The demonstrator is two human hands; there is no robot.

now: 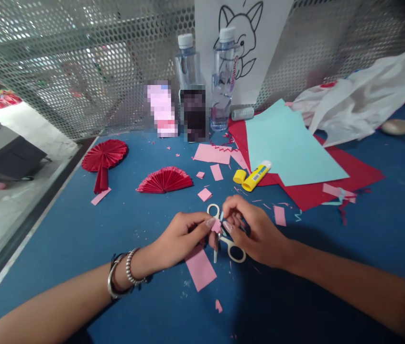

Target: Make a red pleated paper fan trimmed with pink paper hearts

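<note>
Blue runs across the whole table [145, 306] before us, and on it the work looks partly done. Big sheets of red paper [360, 172] and light blue paper [291, 148] lie at the far right, mostly whole, so we judge plenty of stock is left. Two pleated pieces look finished: a round red fan [105, 154] with a handle at the left, and a half-round red fan [165, 180] nearer the middle. A pink rectangle [201, 274] lies partly under our left hand [182, 239], apparently uncut, while trimmings dot the surface; the detail cutting seems underway rather than complete. The yellow glue stick [256, 177] lies with its yellow cap [239, 176] off beside it.

Our forearms reach in from both lower corners, and our hands meet near the middle, over the splayed scissors [237, 253]. Our left grip pinches a small pink cutout [216, 226] between thumb and finger. Our right hand [259, 234] is curled just beside it, thumb tip close to the cutout; we cannot tell whether that grip closes on anything, or whether the scissors touch our fingers.
</note>
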